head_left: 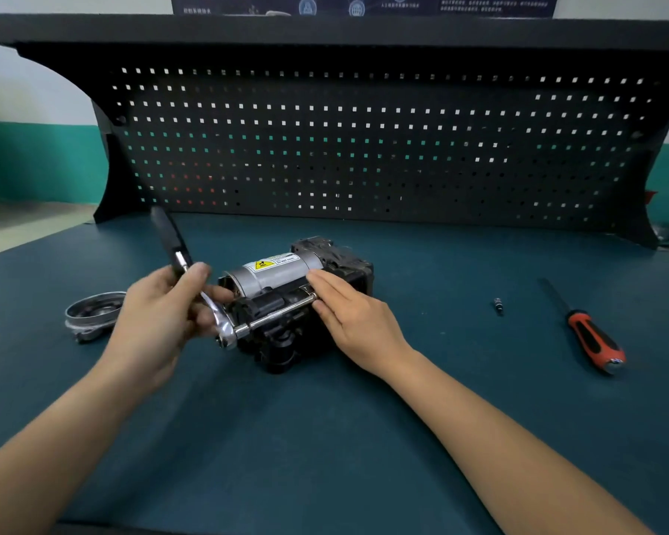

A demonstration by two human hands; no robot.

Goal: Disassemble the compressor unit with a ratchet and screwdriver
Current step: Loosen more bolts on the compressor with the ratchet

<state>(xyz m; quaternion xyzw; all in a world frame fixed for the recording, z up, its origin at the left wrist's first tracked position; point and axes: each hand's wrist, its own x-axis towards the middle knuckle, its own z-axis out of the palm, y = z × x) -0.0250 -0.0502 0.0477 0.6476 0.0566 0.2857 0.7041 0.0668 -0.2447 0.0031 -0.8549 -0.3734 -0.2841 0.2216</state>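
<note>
One compressor unit [286,287] sits on the dark teal table [325,438], just left of the frame's centre. It has a silver cylinder on top with a yellow warning label, and black housing below and behind.

Two bare hands reach in from the bottom of the frame. The left hand [163,314] has its fingers curled around one ratchet [225,334], gripping it close to the shiny head. The ratchet's black handle points up and to the left, and a thin extension bar runs from the head to the right along the front of the compressor unit. The right hand [348,307] lies flat against the right side of the compressor unit with its fingers straight, holding nothing, fingertips by the far end of the bar.

At the left, one round metal cover [91,312] lies on the table. At the right lie one small bit [499,305] and, further right, one red-and-black screwdriver [591,337], well apart from the hands. One black pegboard [364,148] stands behind.
</note>
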